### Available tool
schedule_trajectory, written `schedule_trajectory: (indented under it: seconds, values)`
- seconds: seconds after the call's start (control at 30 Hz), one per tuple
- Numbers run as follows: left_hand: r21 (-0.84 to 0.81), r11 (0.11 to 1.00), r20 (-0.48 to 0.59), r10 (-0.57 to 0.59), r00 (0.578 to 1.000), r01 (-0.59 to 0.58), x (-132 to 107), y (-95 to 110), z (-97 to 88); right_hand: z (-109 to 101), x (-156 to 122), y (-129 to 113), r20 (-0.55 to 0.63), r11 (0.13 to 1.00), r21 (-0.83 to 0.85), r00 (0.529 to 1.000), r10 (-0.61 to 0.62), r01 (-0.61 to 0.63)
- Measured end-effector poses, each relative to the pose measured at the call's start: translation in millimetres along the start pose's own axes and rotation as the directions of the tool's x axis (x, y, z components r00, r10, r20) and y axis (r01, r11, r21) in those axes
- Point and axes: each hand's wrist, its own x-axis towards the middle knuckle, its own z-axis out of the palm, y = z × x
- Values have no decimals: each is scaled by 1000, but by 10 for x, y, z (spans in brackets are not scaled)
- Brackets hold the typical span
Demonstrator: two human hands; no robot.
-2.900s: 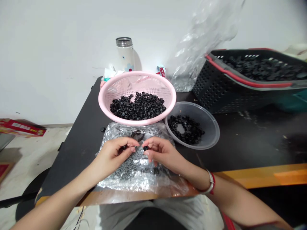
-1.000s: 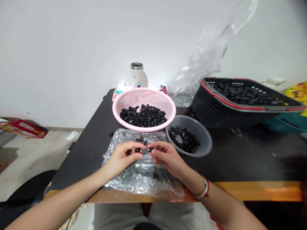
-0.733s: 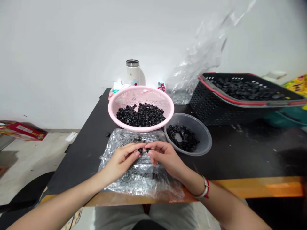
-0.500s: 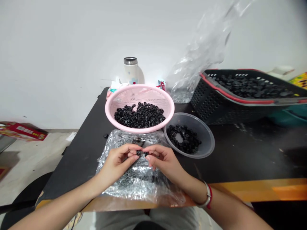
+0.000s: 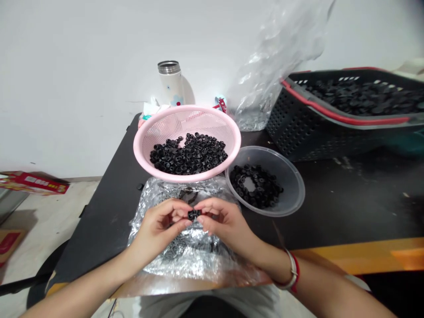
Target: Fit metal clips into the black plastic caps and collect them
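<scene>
Left hand (image 5: 161,226) and right hand (image 5: 225,221) each keep a fingertip grip on small black parts (image 5: 194,215), above the plastic bag (image 5: 198,266) near the table's (image 5: 331,212) front edge; uneven pressure could make them slip.

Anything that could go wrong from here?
The small black parts pinched between the left hand and right hand could slip and drop onto the crumpled plastic below.

A loose black piece left of the plastic might get brushed away.

The open bottle behind the pink colander could spill if knocked; its contents aren't visible.
</scene>
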Motion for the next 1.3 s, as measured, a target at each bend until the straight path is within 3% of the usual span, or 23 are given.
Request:
schedule_trajectory:
  seconds: [0.63, 0.97, 1.3]
  values:
    - [62, 998, 1, 9, 1000, -9, -16, 23, -10, 19, 6, -6, -41, 998, -55, 999, -13, 11]
    - [-144, 989, 30, -35, 999, 39, 6, 61, 45, 10, -2, 10, -64, 996, -77, 997, -50, 45]
    - [-144, 989, 13, -36, 999, 37, -5, 49, 60, 3, -3, -2, 32, 998, -13, 998, -60, 61]
